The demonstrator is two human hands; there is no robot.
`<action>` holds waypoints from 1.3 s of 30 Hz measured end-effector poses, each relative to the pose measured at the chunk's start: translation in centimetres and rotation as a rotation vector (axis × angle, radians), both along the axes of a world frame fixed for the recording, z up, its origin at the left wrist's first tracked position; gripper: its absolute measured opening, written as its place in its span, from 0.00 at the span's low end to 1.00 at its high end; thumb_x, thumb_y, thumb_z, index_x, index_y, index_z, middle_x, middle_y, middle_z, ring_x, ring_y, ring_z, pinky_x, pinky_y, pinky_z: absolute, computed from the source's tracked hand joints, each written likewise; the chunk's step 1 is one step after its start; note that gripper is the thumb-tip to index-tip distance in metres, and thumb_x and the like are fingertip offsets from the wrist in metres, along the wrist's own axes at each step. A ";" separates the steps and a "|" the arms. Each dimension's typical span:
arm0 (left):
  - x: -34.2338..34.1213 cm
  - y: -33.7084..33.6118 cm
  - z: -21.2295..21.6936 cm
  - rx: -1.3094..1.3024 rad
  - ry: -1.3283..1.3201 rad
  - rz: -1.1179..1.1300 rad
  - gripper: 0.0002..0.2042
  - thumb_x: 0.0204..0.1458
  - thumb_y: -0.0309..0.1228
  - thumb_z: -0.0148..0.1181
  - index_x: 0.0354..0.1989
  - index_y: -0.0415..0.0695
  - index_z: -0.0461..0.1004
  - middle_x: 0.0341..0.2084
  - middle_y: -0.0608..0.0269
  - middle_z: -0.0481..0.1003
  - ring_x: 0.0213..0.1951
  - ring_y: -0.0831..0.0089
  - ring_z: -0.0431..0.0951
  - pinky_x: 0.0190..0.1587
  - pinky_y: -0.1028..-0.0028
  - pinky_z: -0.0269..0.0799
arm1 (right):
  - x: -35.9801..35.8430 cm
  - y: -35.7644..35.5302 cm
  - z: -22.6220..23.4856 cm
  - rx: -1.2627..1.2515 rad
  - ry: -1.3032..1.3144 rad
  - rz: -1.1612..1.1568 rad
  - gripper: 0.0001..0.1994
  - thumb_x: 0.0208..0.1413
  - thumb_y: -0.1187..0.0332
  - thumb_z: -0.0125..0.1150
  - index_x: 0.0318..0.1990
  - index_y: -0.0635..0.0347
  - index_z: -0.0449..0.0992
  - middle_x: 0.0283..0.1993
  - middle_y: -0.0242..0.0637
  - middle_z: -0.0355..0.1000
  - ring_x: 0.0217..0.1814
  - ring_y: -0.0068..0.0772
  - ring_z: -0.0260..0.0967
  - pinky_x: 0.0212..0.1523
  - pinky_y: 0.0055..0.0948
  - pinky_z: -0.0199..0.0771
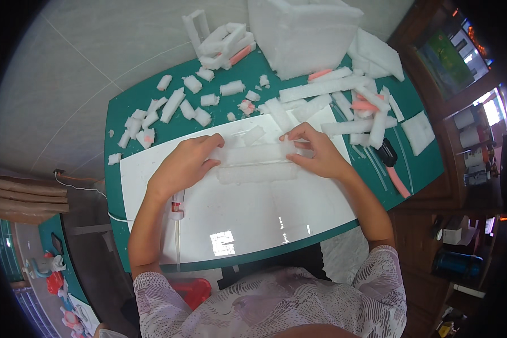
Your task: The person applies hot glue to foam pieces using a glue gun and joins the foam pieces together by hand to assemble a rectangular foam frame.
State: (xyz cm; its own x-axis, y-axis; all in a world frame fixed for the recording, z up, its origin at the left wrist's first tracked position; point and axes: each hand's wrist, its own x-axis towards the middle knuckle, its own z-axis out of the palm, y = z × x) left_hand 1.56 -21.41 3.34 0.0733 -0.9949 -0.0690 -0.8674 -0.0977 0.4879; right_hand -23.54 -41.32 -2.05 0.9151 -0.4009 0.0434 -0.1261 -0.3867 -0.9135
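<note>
My left hand [190, 160] grips the left end of a white foam strip [253, 153] between thumb and fingers. At its right end, my right hand [315, 153] pinches the same strip. Just on the near side lies a second foam strip [257, 174], close along the held one; whether they touch I cannot tell. Both are over a glossy white board [253, 208]. A small foam piece [254, 135] rests beyond the held strip. Partly hidden by my left forearm is what looks like a glue gun [177, 214], a clear stick protruding from it toward me.
Foam chunks [174, 105] litter the green table [152, 90] at far left. A large foam box [304, 39] and a foam frame [225, 45] stand at the back. Foam strips [372, 107], a black-and-pink cutter [391, 163] and clear sticks [376, 166] lie right. A white cord [118, 218] crosses the left edge.
</note>
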 end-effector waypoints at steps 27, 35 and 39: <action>-0.1 0.0 0.2 0.013 -0.032 -0.002 0.15 0.54 0.27 0.65 0.49 0.40 0.73 0.48 0.49 0.79 0.46 0.51 0.79 0.50 0.64 0.74 | 0.1 0.0 0.2 0.015 0.004 0.001 0.17 0.55 0.78 0.65 0.47 0.58 0.65 0.55 0.40 0.72 0.61 0.37 0.71 0.65 0.37 0.72; 0.0 0.1 0.1 -0.002 -0.028 -0.015 0.15 0.54 0.27 0.65 0.49 0.40 0.73 0.47 0.49 0.78 0.46 0.50 0.79 0.50 0.63 0.74 | 0.0 0.1 0.4 0.005 0.016 0.000 0.17 0.55 0.77 0.65 0.47 0.58 0.65 0.54 0.39 0.72 0.62 0.37 0.70 0.65 0.37 0.72; 0.1 0.1 -0.1 -0.007 -0.030 -0.017 0.16 0.54 0.27 0.65 0.49 0.40 0.73 0.47 0.49 0.78 0.46 0.50 0.79 0.50 0.63 0.74 | 0.0 0.0 0.3 0.002 0.016 0.003 0.17 0.55 0.78 0.65 0.47 0.57 0.65 0.54 0.39 0.72 0.62 0.36 0.70 0.65 0.37 0.72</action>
State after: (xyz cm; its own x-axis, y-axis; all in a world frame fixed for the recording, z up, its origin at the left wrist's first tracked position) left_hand 1.63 -21.30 3.29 0.0586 -0.9965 -0.0603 -0.8831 -0.0799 0.4623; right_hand -23.51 -41.30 -1.79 0.9169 -0.3982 0.0282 -0.1394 -0.3856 -0.9120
